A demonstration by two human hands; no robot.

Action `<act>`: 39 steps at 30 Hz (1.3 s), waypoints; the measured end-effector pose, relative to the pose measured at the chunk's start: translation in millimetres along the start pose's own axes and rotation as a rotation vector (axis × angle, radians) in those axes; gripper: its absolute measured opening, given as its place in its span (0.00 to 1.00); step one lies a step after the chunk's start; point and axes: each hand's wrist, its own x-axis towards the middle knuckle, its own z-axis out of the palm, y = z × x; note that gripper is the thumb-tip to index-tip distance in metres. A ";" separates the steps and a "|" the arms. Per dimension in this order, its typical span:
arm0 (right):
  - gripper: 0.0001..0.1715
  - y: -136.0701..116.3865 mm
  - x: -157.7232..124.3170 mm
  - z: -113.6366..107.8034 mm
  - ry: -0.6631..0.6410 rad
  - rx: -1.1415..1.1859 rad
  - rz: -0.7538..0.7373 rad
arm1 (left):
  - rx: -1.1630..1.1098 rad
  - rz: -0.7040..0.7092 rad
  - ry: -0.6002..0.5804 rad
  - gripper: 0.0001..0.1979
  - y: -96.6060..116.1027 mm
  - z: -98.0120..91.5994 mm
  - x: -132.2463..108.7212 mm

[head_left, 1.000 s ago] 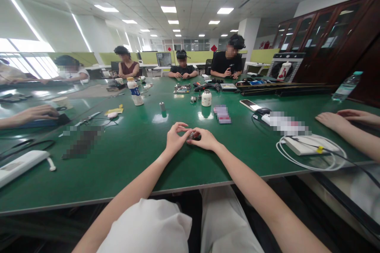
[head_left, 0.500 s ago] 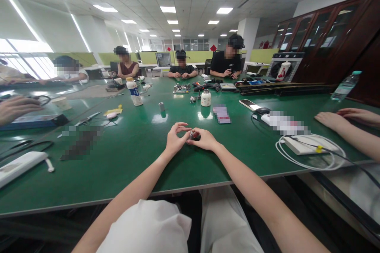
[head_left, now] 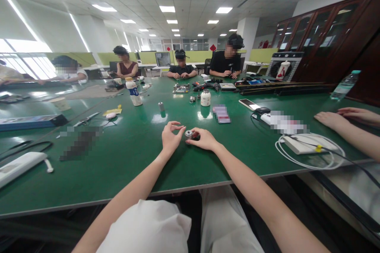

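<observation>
Peering through the head camera, I find a small metal cylinder (head_left: 188, 134) just below the middle of the frame, its round top facing up. My right hand (head_left: 204, 139) has thumb and fingers clamped on its right side, covering much of it; a dark patch inside that grip is too small for me to make out. I cannot tell whether the cylinder's base touches the green table (head_left: 127, 162). My left hand (head_left: 170, 137) is just left of it, fingers curved and apart from the metal, nothing visible between them.

Above, a second cylinder (head_left: 161, 106) stands left of centre, and a white jar (head_left: 205, 99) right of it, beside metal parts (head_left: 192, 99) I cannot identify. A flat pinkish item (head_left: 221, 114) is pixelated, as is a dark slab (head_left: 80, 146) at left. The left edge cuts off a white device (head_left: 22, 168) and a blue box (head_left: 32, 122). At right, a neighbour's hands (head_left: 334, 121) overlap, partly hiding one; the body runs out of frame.
</observation>
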 end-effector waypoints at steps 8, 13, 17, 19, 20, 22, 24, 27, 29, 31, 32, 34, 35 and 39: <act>0.23 3.1 1.5 1.0 -0.004 -0.003 -0.004 | 0.199 -0.054 -0.221 0.10 -29.0 1.3 0.7; 0.24 4.0 1.1 1.1 -0.005 0.006 -0.009 | 0.131 -0.054 -0.194 0.08 -20.7 1.5 -0.1; 0.24 3.6 0.5 1.3 0.005 0.006 0.001 | -0.029 0.040 -0.037 0.07 -6.3 3.2 -0.6; 0.23 2.9 0.4 1.1 0.002 0.009 -0.003 | -0.121 0.083 -0.011 0.07 -0.9 4.8 -1.7; 0.23 2.6 0.4 0.9 0.000 0.008 -0.005 | -0.151 0.097 -0.019 0.08 0.9 5.6 -2.4; 0.23 2.1 0.5 0.5 -0.004 0.002 -0.006 | -0.171 0.114 -0.055 0.08 2.8 6.9 -3.7; 0.23 2.1 0.7 0.2 -0.005 -0.002 -0.001 | -0.163 0.117 -0.090 0.07 3.2 7.3 -4.6; 0.23 2.7 1.2 0.4 -0.006 0.003 -0.003 | -0.135 0.109 -0.115 0.07 3.3 6.2 -5.2; 0.23 3.1 1.5 0.7 -0.009 0.008 -0.011 | -0.110 0.116 -0.127 0.07 4.4 4.9 -5.3; 0.23 3.4 1.7 0.9 -0.010 0.010 -0.014 | -0.073 0.130 -0.126 0.08 6.4 3.6 -5.4; 0.23 3.5 1.7 1.0 -0.010 0.009 -0.013 | -0.047 0.137 -0.114 0.09 7.7 3.0 -5.4; 0.23 3.7 1.7 1.2 -0.005 0.005 -0.005 | 0.012 0.146 -0.071 0.10 10.2 1.8 -5.2; 0.23 3.9 1.6 1.3 -0.003 0.003 -0.002 | 0.034 0.147 -0.044 0.11 11.3 1.4 -5.1; 0.23 4.8 1.7 1.6 -0.006 0.005 -0.002 | 0.028 0.152 -0.016 0.11 14.1 -0.3 -5.1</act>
